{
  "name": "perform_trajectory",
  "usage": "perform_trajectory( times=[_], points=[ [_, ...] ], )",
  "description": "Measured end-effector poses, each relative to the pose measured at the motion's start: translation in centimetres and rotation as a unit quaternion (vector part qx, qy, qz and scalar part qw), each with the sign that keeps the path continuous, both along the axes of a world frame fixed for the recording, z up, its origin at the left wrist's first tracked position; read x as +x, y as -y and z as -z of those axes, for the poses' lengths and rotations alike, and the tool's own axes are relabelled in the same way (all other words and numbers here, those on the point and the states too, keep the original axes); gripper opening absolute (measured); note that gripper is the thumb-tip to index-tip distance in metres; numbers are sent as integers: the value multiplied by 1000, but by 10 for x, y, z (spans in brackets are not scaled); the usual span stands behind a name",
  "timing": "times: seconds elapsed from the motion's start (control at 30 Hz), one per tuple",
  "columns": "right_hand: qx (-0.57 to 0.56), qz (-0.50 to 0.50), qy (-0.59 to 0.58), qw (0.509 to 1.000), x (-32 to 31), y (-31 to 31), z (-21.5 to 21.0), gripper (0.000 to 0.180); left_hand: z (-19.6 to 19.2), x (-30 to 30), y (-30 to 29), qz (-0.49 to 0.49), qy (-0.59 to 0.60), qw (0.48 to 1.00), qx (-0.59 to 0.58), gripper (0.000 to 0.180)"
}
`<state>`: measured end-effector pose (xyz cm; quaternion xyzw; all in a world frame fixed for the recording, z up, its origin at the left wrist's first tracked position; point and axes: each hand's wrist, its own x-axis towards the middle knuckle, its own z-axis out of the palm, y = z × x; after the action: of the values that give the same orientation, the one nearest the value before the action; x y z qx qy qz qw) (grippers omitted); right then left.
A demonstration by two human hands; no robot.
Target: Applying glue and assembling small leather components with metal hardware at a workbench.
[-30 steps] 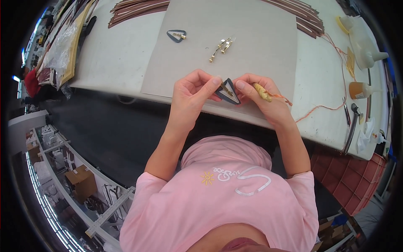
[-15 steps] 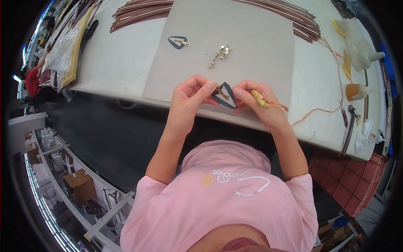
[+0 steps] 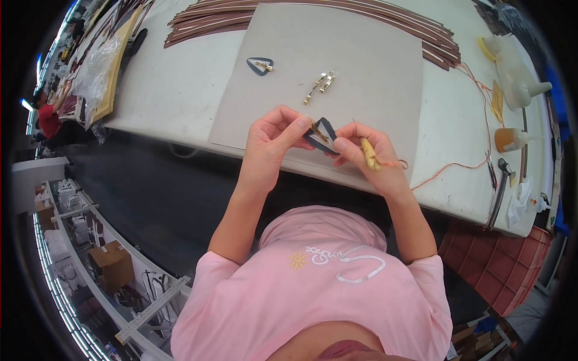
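Note:
A small dark triangular piece (image 3: pixel 321 135) with a pale centre and a gold metal clip on it is held just above the table's near edge. My left hand (image 3: pixel 274 135) pinches its left corner between thumb and fingers. At its right side, the thumb and finger of my right hand (image 3: pixel 367 147) are closed on the edge. Tucked in that same hand is a tool with a stubby yellowish handle (image 3: pixel 369 154); its tip is mostly hidden. An orange cord (image 3: pixel 445 168) runs from near my right hand across the table.
On the grey board (image 3: pixel 373 72) lie loose gold clips (image 3: pixel 318 87) and another triangular piece (image 3: pixel 260 66). Brown strips (image 3: pixel 439 51) are stacked behind. Bottles (image 3: pixel 509 139) and a hammer (image 3: pixel 500 192) stand or lie at right. A red crate (image 3: pixel 494 265) is below; a person (image 3: pixel 49 120) works far left.
The triangular piece has tilted slightly between my fingers. My right hand has shifted a little, and the yellowish handle now points more steeply downward. The view has shifted slightly.

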<state>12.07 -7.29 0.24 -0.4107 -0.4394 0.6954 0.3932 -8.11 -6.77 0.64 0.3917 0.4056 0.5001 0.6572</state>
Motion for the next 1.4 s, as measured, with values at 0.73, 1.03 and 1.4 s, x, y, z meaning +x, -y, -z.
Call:
perform_trajectory(
  times=[0.73,1.03,1.4],
  points=[
    [-16,84,-103,991,2,2,14,19,8,34,9,17,7,1000,5,10],
    [85,113,-1,990,2,5,15,16,11,31,10,27,8,1000,-11,10],
    [59,112,-2,992,4,5,14,11,11,31,9,16,19,999,-35,12]
  ],
)
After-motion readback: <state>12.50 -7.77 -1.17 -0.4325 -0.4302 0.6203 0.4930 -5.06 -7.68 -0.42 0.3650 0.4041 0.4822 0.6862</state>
